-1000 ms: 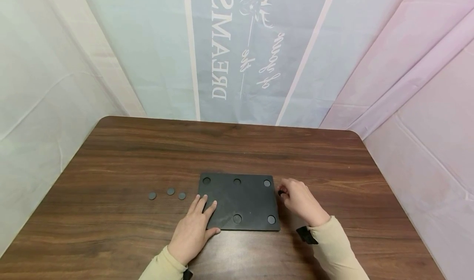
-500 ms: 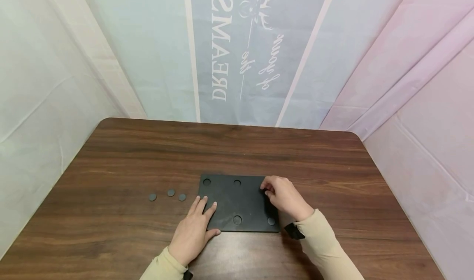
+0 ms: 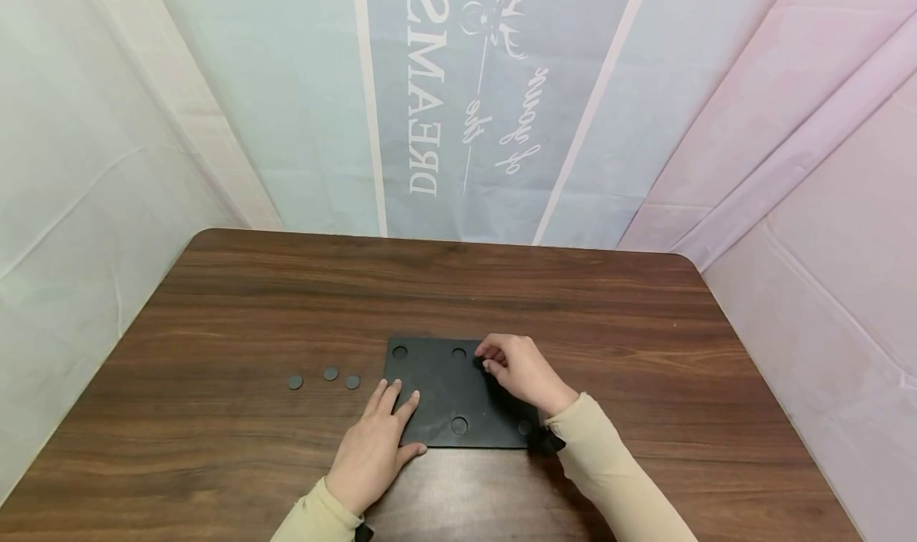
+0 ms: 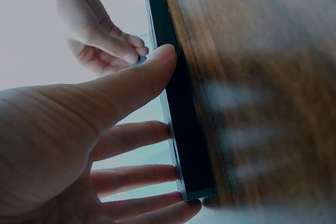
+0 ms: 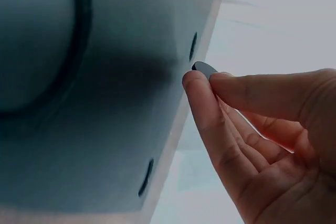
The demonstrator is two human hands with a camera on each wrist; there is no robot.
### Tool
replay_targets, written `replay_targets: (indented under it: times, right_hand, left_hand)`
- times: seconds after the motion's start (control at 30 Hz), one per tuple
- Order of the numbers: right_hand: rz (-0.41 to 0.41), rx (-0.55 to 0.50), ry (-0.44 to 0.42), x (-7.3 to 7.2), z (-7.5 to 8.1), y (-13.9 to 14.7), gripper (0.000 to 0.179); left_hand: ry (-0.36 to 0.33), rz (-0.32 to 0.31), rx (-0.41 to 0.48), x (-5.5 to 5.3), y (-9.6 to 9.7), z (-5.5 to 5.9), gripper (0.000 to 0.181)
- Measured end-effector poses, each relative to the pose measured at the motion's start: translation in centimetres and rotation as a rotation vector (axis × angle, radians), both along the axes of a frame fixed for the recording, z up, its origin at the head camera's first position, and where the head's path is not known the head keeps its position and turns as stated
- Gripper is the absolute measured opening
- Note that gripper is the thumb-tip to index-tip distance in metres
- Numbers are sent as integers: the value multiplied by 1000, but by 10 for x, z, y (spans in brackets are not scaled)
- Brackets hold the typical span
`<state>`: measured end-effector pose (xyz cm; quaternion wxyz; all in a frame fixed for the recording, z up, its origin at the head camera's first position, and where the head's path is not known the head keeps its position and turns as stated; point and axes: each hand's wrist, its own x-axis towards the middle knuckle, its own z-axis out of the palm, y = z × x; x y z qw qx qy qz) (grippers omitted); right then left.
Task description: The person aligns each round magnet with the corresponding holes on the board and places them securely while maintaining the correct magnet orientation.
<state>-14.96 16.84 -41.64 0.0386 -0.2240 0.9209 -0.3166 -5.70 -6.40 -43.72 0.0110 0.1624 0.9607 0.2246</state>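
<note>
A black rectangular board (image 3: 440, 391) with round recesses lies on the table. My left hand (image 3: 368, 446) rests flat on its left side, fingers spread and thumb at the near edge. Between thumb and index finger, my right hand (image 3: 519, 371) pinches a small dark disc (image 5: 206, 68), held over the board close to the far middle recess (image 3: 458, 353). The far left recess (image 3: 399, 352) shows no disc. Another round recess (image 3: 458, 425) sits at the near middle, and a disc (image 3: 524, 427) fills the near right one. My right hand covers the far right corner.
Left of the board, three loose dark discs lie on the wooden table (image 3: 458, 287): one farther back (image 3: 330, 373), one close to the board (image 3: 353, 382), and one farthest left (image 3: 295, 382). A printed cloth backdrop (image 3: 458, 88) hangs behind the table.
My right hand has moved left from beside the board's right edge to above the board, still pinching the disc. My left hand has stayed in place.
</note>
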Motion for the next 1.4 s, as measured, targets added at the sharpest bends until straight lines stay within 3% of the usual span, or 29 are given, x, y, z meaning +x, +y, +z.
replay_targets:
  times: [0.4,1.03,1.4]
  right_hand:
    - [-8,16,2,-16,1,-21,11]
    - [14,61,-15,-26,3,-31,10]
    - [-20,114,13,-29,3,-36,12]
  left_hand:
    - [-8,-5,-6,-2,-1,5,65]
    - [-4,-5,5,-3,-2,6,65]
    - [-21,-5,6,-3,-1,7,64]
